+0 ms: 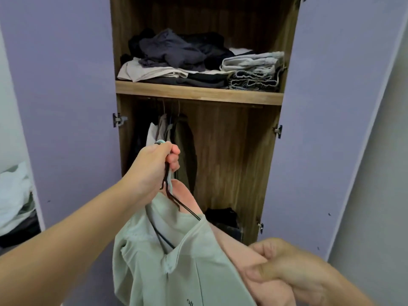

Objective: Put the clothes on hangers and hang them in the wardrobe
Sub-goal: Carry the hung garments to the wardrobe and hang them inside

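Left hand (154,164) gripping hanger (167,184) hooks below, near of wardrobe rail (198,102) (up, far); right hand (284,268) pinching pink garment (231,246).

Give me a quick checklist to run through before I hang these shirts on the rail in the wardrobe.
1. Hanger hooks held: ok. The left hand grips the hooks of the black hanger and a pale green one.
2. Green shirt seated on its hanger: cannot tell; one hanger arm shows through the neck, the shoulders are out of view.
3. Pink shirt seated: cannot tell; the right hand pinches its fabric.
4. Wardrobe doors open: ok.
5. Free space on the rail: ok; the hanging clothes sit at the left, and the rail right of them is bare.
6. Hooks facing the rail: cannot tell, they are hidden in the fingers.
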